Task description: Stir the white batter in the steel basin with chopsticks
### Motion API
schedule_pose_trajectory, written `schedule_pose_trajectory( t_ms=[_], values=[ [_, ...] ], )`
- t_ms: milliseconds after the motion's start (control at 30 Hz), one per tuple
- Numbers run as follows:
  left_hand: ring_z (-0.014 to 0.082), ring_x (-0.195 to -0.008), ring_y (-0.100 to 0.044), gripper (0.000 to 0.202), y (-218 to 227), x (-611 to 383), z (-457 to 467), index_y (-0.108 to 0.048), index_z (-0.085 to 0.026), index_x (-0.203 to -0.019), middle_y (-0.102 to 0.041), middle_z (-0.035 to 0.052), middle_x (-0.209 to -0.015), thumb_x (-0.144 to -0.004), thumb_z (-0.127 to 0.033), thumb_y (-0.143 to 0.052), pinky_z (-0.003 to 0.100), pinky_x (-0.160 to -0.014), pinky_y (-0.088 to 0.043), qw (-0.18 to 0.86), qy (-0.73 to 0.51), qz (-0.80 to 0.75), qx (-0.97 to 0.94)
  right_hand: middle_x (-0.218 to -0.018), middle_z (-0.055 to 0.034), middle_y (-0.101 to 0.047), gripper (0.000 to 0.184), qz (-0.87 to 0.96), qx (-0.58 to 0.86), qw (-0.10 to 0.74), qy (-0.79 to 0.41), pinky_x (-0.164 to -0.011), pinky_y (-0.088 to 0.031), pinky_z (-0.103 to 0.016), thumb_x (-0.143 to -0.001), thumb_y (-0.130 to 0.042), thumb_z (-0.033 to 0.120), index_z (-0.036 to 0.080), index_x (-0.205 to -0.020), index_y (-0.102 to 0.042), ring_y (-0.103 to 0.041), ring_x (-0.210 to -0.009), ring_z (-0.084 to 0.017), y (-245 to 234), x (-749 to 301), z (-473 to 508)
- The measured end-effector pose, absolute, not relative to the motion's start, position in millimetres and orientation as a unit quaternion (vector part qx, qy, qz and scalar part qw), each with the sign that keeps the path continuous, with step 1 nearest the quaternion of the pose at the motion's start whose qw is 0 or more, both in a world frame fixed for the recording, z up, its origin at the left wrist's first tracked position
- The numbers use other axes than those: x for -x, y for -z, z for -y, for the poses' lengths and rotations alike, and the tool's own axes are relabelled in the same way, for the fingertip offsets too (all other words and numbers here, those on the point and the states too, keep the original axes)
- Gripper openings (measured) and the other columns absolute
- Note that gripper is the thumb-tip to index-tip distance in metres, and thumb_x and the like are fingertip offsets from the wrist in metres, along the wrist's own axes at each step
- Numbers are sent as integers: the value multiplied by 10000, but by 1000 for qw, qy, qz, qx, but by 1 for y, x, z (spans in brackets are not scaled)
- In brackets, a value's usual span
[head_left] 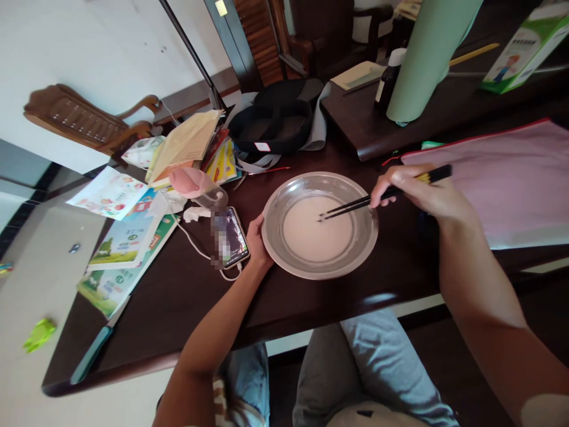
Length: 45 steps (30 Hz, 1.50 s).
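Note:
A wide metal bowl (364, 249) stands on the dark wooden table, with a milky, pale liquid (317, 234) in its bottom. My left hand (258, 243) grips the bowl's left rim; part of its fingers is hidden behind and under the edge. In my right hand (406, 187) is a pair of black chopsticks (349, 207), held closed over the bowl's right side. Their tips reach the middle of the bowl, at or just above the liquid; I cannot tell which. Close by my left hand lies a phone (235, 237) with a white cable plugged in.
Books and papers (127, 237) cover the table's left side, near a green-handled knife (91, 356) at the front edge. A pink-topped bottle (191, 182) and a black case (271, 121) are behind the phone. To the right lie a pink pouch (502, 184) and a green cylinder (427, 65).

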State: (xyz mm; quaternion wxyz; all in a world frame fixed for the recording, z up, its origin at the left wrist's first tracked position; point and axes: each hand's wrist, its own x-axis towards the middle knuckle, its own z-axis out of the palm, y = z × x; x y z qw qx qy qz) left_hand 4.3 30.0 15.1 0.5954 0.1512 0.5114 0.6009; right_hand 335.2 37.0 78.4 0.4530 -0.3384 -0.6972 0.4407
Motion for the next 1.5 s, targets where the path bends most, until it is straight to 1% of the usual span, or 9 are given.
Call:
schedule_pose_trajectory(
  t_ms=[133,267,500,600,733,967,1200,1367,1500],
  values=[
    [262,-866,-801,189,-14,-4,-30,-743,-214,-685,-786,9,-700,-742,-389,-782,336,-814,-618,599,-595,-515,-149,-708,-68,-792,521,688,314,439,-486,-566,-509,-300,-1064,-673,588,206,-761,-852,-674,-612,-162,-81,-335,-35],
    [232,-795,-776,177,-15,-4,-30,-751,-202,-690,-785,11,-702,-736,-372,-771,319,-784,-604,591,-598,-520,-151,-900,-90,-858,524,734,312,357,-486,-666,-562,-302,-1081,-623,610,190,-918,-891,-738,-750,-177,-80,-323,-35],
    [254,-838,-791,153,-22,-8,-29,-728,-226,-615,-774,3,-655,-725,-332,-724,316,-742,-614,589,-605,-520,-130,-693,-62,-776,495,668,336,481,-459,-563,-485,-309,-1056,-693,580,219,-756,-847,-649,-603,-160,-80,-340,-37],
    [245,-804,-785,155,-20,-6,-29,-749,-216,-656,-778,1,-663,-726,-355,-752,325,-768,-625,594,-598,-521,-137,-722,-64,-795,494,684,314,439,-490,-588,-512,-307,-1063,-678,583,220,-785,-863,-694,-634,-169,-78,-335,-36],
    [239,-792,-785,170,-17,-5,-29,-753,-216,-705,-788,-2,-686,-732,-381,-785,336,-808,-632,597,-596,-517,-148,-934,-93,-865,494,731,317,364,-482,-677,-544,-304,-1070,-647,609,203,-940,-899,-763,-813,-193,-74,-322,-36],
    [280,-895,-814,197,-16,-4,-29,-727,-221,-688,-768,-5,-675,-706,-402,-803,353,-849,-634,600,-599,-507,-155,-708,-63,-779,538,681,339,464,-454,-585,-495,-310,-1069,-656,602,205,-757,-839,-646,-617,-160,-79,-337,-36],
    [259,-860,-796,206,-15,-4,-28,-748,-216,-702,-784,4,-709,-676,-411,-808,337,-832,-619,587,-600,-516,-169,-922,-94,-865,500,726,336,380,-464,-677,-543,-308,-1065,-651,611,200,-934,-902,-751,-797,-191,-78,-322,-36],
    [292,-950,-807,182,-20,-7,-28,-718,-226,-666,-775,9,-700,-694,-391,-789,359,-870,-626,594,-602,-508,-168,-713,-68,-798,522,677,349,474,-442,-576,-480,-302,-1061,-676,586,204,-752,-854,-649,-617,-157,-81,-335,-36],
    [283,-926,-805,203,-20,-6,-28,-722,-220,-684,-762,1,-686,-683,-405,-807,357,-879,-626,592,-599,-511,-170,-767,-80,-819,513,693,313,424,-492,-603,-519,-290,-1062,-675,584,180,-810,-864,-690,-655,-161,-79,-329,-34]
  ],
)
